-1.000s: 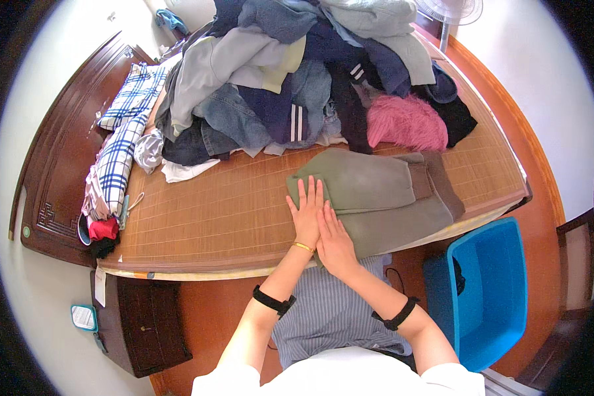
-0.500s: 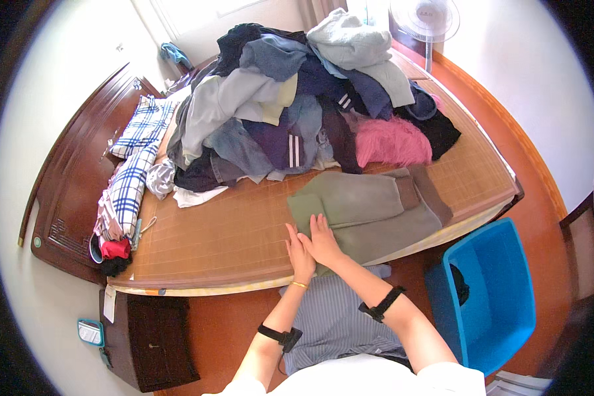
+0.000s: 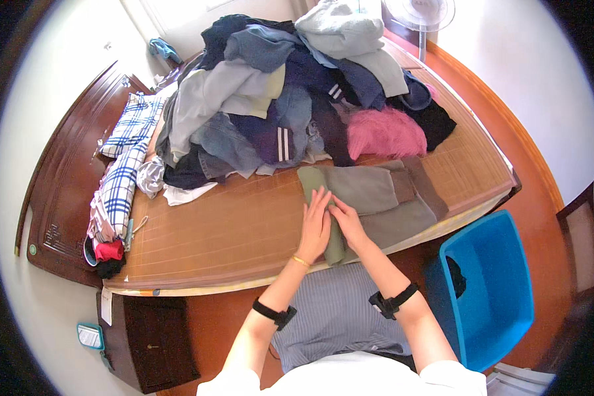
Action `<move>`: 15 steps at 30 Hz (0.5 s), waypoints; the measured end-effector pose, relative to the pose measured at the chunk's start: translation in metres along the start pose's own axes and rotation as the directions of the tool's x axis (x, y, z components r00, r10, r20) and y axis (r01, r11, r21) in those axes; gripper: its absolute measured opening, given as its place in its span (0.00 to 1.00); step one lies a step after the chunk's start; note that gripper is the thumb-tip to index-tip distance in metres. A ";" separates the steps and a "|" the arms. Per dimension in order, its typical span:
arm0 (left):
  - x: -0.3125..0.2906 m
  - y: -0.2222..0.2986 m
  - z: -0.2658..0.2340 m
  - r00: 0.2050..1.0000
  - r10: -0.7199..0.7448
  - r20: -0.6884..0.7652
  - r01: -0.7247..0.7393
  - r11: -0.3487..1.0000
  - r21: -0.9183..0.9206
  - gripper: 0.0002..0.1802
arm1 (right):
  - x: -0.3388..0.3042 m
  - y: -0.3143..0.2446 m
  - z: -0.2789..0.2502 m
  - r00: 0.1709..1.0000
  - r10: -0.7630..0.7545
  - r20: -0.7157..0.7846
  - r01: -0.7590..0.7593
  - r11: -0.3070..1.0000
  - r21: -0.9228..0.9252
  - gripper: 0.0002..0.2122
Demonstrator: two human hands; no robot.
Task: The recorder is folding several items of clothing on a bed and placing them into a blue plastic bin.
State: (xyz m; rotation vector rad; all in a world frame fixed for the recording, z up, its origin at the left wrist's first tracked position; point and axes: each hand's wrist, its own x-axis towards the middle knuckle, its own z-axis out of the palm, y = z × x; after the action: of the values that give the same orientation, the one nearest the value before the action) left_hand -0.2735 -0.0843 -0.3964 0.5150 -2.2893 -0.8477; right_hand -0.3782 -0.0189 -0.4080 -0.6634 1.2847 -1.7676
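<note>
Olive garment (image 3: 369, 191) along the near edge of the bed (image 3: 211, 244)

The olive garment lay right of the bed's middle, its left end turned over into a narrow roll (image 3: 335, 247) and its brown bands (image 3: 404, 185) toward the bed's right end. My left hand (image 3: 315, 226) rested on that roll, fingers straight and held together. My right hand (image 3: 347, 223) lay just beside it, fingers slightly bent against the same roll; I could not tell whether it gripped any cloth. A gold-coloured bracelet (image 3: 301, 262) circled my left wrist, and a black strap (image 3: 270, 311) circled each forearm.

On the bed's far half rose a heap of clothes (image 3: 247, 92) in blues, greys and black, with a fluffy pink piece (image 3: 386, 134) toward the bed's right. Blue-checked bedding (image 3: 122, 181) lay at the bed's left end, by the dark wooden headboard (image 3: 66, 191). A blue tub (image 3: 495, 290), with something black (image 3: 455, 277) in it, stood in front of the bed's right part; a dark cabinet (image 3: 148, 343) stood in front of its left. Striped grey cloth (image 3: 336, 310) lay in front of the bed's middle, beneath my arms. A fan (image 3: 421, 14) stood past the bed's far right corner.
</note>
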 end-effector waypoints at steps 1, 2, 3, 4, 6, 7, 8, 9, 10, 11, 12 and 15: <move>0.010 0.001 0.006 1.000 -0.001 0.012 0.001 1.000 -0.013 0.26 | -0.001 0.000 -0.010 1.000 0.006 -0.016 -0.006 1.000 -0.004 0.27; 0.019 0.002 0.011 0.996 -0.024 0.081 0.009 0.985 0.172 0.27 | -0.003 0.000 -0.020 0.996 -0.043 -0.081 0.027 0.981 -0.193 0.26; 0.026 0.002 0.014 0.988 -0.056 0.142 0.002 0.934 0.358 0.28 | -0.003 -0.003 -0.025 0.987 -0.102 -0.127 0.048 0.927 -0.372 0.25; 0.030 -0.002 0.016 0.987 -0.066 0.146 0.009 0.933 0.361 0.28 | -0.010 -0.004 -0.023 0.971 -0.223 -0.085 0.156 0.861 -0.484 0.26; 0.034 -0.011 0.028 0.965 0.005 0.262 -0.134 0.867 0.480 0.30 | -0.028 -0.011 -0.011 0.928 -0.371 -0.023 0.278 0.735 -0.619 0.28; 0.037 -0.016 0.038 0.963 -0.003 0.268 -0.130 0.870 0.476 0.30 | -0.038 -0.011 -0.007 0.860 -0.506 0.066 0.387 0.563 -0.731 0.29; 0.040 -0.021 0.048 0.953 -0.003 0.301 -0.161 0.840 0.518 0.32 | -0.044 -0.002 -0.006 0.872 -0.471 0.135 0.406 0.541 -0.736 0.31; 0.042 -0.026 0.055 0.942 -0.005 0.336 -0.194 0.807 0.558 0.34 | -0.048 0.002 -0.003 0.878 -0.462 0.130 0.397 0.548 -0.736 0.31; 0.041 -0.030 0.059 0.940 0.000 0.342 -0.226 0.752 0.620 0.33 | -0.051 0.006 0.003 0.908 -0.395 0.139 0.317 0.433 -0.844 0.31; 0.038 -0.034 0.061 0.938 -0.008 0.346 -0.222 0.753 0.619 0.33 | -0.054 0.009 0.006 0.935 -0.328 0.138 0.241 0.298 -0.924 0.31; 0.039 -0.034 0.065 0.957 0.034 0.290 -0.206 0.782 0.588 0.33 | -0.053 0.013 0.003 0.933 -0.337 0.127 0.238 0.312 -0.920 0.32; 0.041 -0.032 0.067 0.974 0.066 0.217 -0.176 0.823 0.540 0.34 | -0.053 0.017 -0.002 0.926 -0.363 0.101 0.228 0.328 -0.917 0.32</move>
State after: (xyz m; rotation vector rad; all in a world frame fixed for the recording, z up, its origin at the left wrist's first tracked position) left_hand -0.3443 -0.1002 -0.4406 0.5421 -2.7161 -0.1450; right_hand -0.3473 0.0247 -0.4215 -1.5186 2.4010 -1.1758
